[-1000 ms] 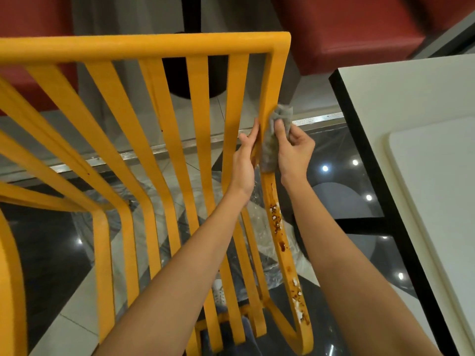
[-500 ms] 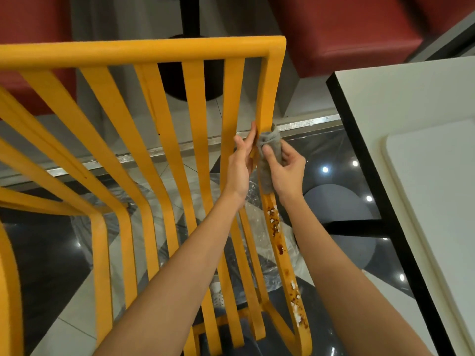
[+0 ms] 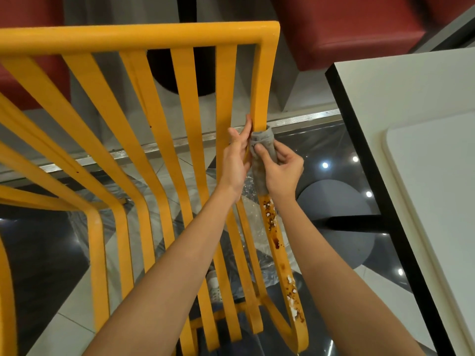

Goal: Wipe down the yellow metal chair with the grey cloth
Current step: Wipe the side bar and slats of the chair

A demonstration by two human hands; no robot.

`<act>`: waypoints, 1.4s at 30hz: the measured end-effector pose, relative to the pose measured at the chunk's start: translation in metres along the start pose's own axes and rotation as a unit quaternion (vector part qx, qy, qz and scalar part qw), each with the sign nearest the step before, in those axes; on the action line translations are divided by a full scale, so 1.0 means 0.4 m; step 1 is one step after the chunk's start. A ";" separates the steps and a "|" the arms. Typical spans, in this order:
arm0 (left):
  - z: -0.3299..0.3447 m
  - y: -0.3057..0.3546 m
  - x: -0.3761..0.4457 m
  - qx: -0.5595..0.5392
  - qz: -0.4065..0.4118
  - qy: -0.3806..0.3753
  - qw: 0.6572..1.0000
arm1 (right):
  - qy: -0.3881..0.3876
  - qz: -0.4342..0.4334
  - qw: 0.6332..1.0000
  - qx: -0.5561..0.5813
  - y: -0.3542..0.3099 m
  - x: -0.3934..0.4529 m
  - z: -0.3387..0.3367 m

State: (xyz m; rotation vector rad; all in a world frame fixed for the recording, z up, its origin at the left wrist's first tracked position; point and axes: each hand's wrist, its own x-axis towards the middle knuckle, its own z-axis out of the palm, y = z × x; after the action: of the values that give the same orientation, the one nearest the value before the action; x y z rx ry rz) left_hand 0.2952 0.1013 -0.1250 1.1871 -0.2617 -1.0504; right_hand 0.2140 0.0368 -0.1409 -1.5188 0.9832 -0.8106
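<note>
We wipe the outer slat of the yellow chair [image 3: 138,38]

Our right hand [image 3: 281,170] pinches the grey cloth [image 3: 263,160], left hand [image 3: 235,160] grips the slat; the sauce [image 3: 272,222] at 6 o'clock may only smear.

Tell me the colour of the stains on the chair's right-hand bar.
Dark reddish-brown stains with white flecks, below the cloth on the yellow bar; the head view shows them.
</note>
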 end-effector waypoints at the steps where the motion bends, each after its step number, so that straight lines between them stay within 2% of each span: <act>1: -0.001 -0.001 0.001 -0.003 0.000 0.001 1.000 | 0.007 -0.002 1.000 0.004 0.000 0.008 0.004; 10: -0.002 0.010 -0.001 -0.006 -0.009 -0.006 1.000 | -0.041 -0.009 0.999 0.003 -0.002 0.011 -0.017; 15: -0.003 0.016 -0.002 -0.002 -0.013 -0.003 1.000 | 0.005 0.009 1.000 0.006 -0.008 0.023 -0.005; 26: 0.001 0.034 -0.013 0.002 -0.026 -0.015 1.000 | -0.002 0.034 0.999 0.007 0.004 0.008 -0.017; 30: 0.004 0.042 -0.017 -0.005 -0.033 -0.020 0.999 | -0.046 0.053 0.997 0.015 0.014 -0.016 -0.049; 34: 0.005 0.042 -0.019 0.000 -0.029 -0.012 0.999 | -0.029 0.056 0.998 0.003 0.009 -0.010 -0.046; 37: 0.000 0.043 -0.019 0.002 -0.027 -0.016 1.000 | -0.004 0.098 0.995 0.013 0.027 -0.015 -0.058; 42: -0.003 0.045 -0.018 0.003 -0.030 -0.019 0.999 | -0.042 0.149 0.986 0.064 0.042 -0.052 -0.088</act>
State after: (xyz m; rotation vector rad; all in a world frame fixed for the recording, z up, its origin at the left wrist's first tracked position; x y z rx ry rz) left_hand 0.3016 0.1075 -0.1076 1.1865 -0.2598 -1.1273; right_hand 0.1711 0.0400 -0.1512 -1.2472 1.0456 -0.5805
